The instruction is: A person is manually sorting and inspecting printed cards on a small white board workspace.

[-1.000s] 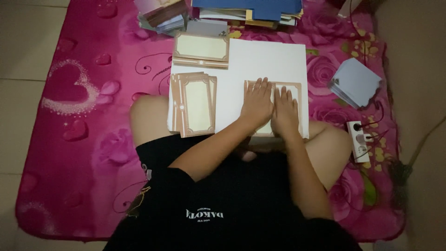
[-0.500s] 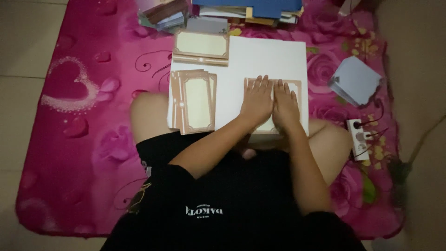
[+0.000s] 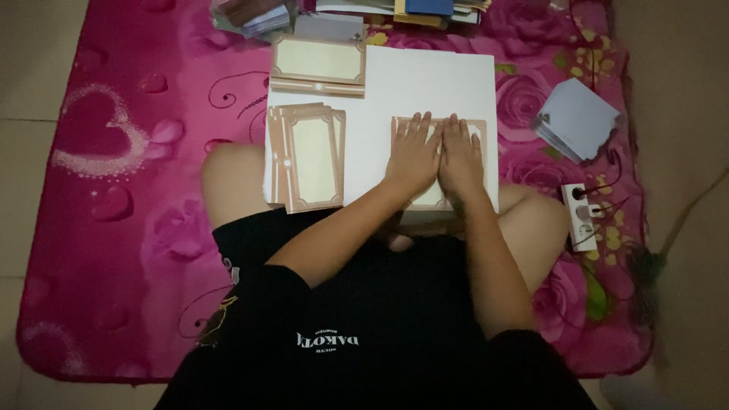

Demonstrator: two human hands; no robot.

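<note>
I sit cross-legged with a white board (image 3: pixel 395 91) across my lap. My left hand (image 3: pixel 414 156) and my right hand (image 3: pixel 461 156) lie flat, side by side, pressing down on a brown-bordered cream card (image 3: pixel 478 127) at the board's right. The hands cover most of that card. To their left lies a fanned stack of similar cards (image 3: pixel 306 156). Another stack of such cards (image 3: pixel 317 64) rests at the board's far left corner.
A pink floral mat (image 3: pixel 114 190) covers the floor. A pile of pale blue-grey sheets (image 3: pixel 579 119) lies to the right, with a white power strip (image 3: pixel 583 216) and cables nearer me. Books and papers (image 3: pixel 380 7) are heaped beyond the board.
Both hands stay pressed flat on the card in the same place. Only the camera view has shifted slightly.
</note>
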